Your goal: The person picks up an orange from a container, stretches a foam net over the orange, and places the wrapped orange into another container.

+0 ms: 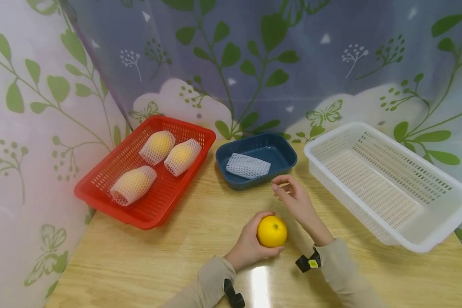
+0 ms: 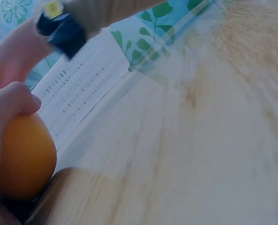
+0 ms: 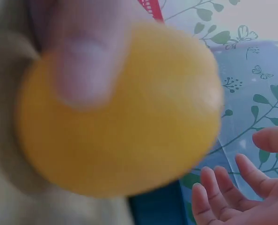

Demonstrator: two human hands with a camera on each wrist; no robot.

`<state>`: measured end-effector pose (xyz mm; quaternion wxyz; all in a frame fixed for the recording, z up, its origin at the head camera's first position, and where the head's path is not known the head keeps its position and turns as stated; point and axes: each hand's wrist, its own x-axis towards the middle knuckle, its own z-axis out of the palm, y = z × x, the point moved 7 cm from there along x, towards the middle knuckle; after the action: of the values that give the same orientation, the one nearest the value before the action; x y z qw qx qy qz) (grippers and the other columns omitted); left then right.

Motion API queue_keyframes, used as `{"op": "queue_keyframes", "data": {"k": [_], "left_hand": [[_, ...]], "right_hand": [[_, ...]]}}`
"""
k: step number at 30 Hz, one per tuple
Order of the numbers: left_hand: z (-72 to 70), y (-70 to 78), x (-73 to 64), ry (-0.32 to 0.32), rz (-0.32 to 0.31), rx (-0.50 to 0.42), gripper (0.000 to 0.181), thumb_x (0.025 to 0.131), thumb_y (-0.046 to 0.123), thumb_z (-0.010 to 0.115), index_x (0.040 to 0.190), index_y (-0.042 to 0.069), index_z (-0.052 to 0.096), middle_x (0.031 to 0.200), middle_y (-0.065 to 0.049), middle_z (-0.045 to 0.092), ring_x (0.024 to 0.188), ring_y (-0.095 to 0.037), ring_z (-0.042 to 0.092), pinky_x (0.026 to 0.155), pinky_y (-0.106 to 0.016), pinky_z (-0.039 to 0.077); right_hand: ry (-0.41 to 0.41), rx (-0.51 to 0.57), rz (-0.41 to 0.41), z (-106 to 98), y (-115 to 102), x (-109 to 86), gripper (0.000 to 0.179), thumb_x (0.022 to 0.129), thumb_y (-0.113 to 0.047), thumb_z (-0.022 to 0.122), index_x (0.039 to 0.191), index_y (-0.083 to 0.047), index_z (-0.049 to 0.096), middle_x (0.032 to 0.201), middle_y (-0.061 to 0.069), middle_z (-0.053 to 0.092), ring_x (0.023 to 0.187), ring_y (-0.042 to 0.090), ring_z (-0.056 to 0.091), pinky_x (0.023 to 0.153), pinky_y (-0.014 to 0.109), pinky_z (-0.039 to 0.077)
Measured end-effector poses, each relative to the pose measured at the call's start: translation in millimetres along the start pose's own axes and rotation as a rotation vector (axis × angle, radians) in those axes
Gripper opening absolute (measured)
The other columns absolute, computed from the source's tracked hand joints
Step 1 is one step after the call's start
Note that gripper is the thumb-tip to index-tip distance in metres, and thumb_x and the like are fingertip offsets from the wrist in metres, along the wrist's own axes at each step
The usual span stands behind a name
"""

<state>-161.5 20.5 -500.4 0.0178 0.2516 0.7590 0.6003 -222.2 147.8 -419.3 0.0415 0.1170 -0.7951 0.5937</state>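
An orange [image 1: 272, 231] is in my left hand [image 1: 249, 244], with fingers and thumb curved round its sides. It is bare, and its stem end faces up in the head view. My right hand [image 1: 295, 200] is above and to the right of the orange, by the front right corner of the dark blue basket [image 1: 281, 155]. Nothing is in that hand, and its fingers are loosely bent; the right wrist view shows them spread. A white foam net sleeve [image 1: 248, 166] lies flattened inside the blue basket.
At the left a red basket [image 1: 162, 194] holds three yellow fruits in foam nets, one of them a netted fruit [image 1: 134, 185] near its front. A white basket [image 1: 369, 179] with slotted walls stands at the right. Patterned cloth [image 1: 254, 64] hangs behind the wooden table [image 1: 146, 261].
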Motion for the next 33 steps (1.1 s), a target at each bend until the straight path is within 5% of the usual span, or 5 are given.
{"op": "queue_keyframes", "data": {"k": [16,26,33], "left_hand": [[0.0,-0.3,0.2,-0.024,0.009,-0.003,0.08,0.07,0.02,0.09,0.137,0.012,0.047,0.129,0.005,0.054,0.111,-0.012,0.057,0.094,-0.034,0.049],[-0.6,0.1,1.3,-0.015,0.017,0.01,0.08,0.069,0.019,0.09,0.137,0.018,0.047,0.129,0.005,0.055,0.113,-0.011,0.056,0.097,-0.034,0.047],[-0.4,-0.7,0.3,-0.015,0.011,0.004,0.08,0.069,0.02,0.091,0.135,0.022,0.047,0.128,0.006,0.055,0.111,-0.01,0.057,0.096,-0.033,0.048]], "right_hand": [[-0.095,-0.362,-0.14,7,-10,75.2,0.021,0.096,-0.015,0.062,0.113,-0.001,0.063,0.104,0.014,0.061,0.083,0.027,0.056,0.074,0.039,0.048],[-0.292,-0.73,0.056,34,13,108.9,0.044,0.088,-0.034,0.073,0.118,-0.003,0.066,0.106,0.015,0.064,0.096,0.032,0.057,0.088,0.05,0.043],[-0.35,-0.81,0.224,44,26,120.7,0.055,0.079,-0.04,0.082,0.117,-0.005,0.065,0.117,0.015,0.066,0.105,0.033,0.059,0.093,0.051,0.044]]}}
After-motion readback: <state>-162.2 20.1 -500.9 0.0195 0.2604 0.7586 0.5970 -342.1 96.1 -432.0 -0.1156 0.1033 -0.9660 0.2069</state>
